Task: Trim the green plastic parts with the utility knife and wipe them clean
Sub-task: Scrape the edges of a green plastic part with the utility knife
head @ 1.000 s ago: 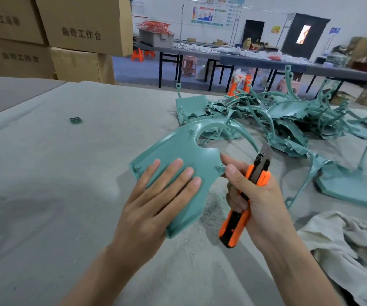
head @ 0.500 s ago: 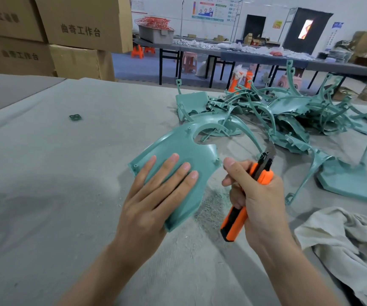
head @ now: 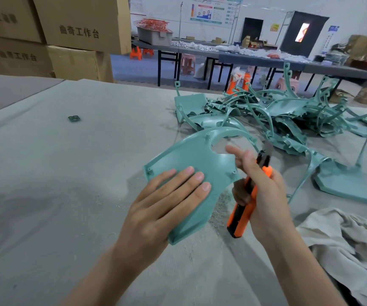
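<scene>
While left hand (head: 162,208) fingers lie spread on green part (head: 191,155), right hand (head: 264,191) grips utility knife (head: 241,217), boxes (head: 83,25) read 曲奇工作台.

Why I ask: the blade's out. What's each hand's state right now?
Left hand: open, straight fingers lying on the green plastic part.
Right hand: closed around the utility knife, forefinger stretched out.
</scene>
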`<state>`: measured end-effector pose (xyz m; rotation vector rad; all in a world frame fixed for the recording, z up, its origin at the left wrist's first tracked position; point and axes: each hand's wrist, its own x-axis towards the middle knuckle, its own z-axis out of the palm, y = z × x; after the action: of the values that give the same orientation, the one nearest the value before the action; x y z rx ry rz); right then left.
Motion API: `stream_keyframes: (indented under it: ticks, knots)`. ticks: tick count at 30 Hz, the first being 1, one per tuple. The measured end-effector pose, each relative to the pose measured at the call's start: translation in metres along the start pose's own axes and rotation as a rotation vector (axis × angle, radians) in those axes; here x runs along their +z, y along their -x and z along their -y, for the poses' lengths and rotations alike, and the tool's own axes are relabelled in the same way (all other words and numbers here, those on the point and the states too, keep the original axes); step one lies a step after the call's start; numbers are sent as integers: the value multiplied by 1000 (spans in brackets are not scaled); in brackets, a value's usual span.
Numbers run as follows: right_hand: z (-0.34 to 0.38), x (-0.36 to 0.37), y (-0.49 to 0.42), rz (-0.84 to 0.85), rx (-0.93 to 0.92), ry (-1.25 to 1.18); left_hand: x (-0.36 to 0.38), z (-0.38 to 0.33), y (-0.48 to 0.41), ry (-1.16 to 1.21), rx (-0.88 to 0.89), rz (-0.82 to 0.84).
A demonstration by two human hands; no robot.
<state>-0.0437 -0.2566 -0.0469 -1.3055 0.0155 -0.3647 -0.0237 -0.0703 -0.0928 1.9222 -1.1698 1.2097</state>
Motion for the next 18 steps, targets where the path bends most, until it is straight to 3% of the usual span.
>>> stream_keyframes:
  ticks: [3, 7, 12, 18]
  knots:
    - [1, 0, 0, 101, 107, -22, -1, -1, -1, -14, 23, 8]
    - [1, -1, -3, 76, 203, -154, -1, -1, -1, -46, 52, 14]
    - [0, -3, -4, 46, 230, -249, 0, 1, 0, -83, 61, 36]
    - [-2, 0, -4, -2, 199, -239, 2, -4, -1, 47, 39, -6]
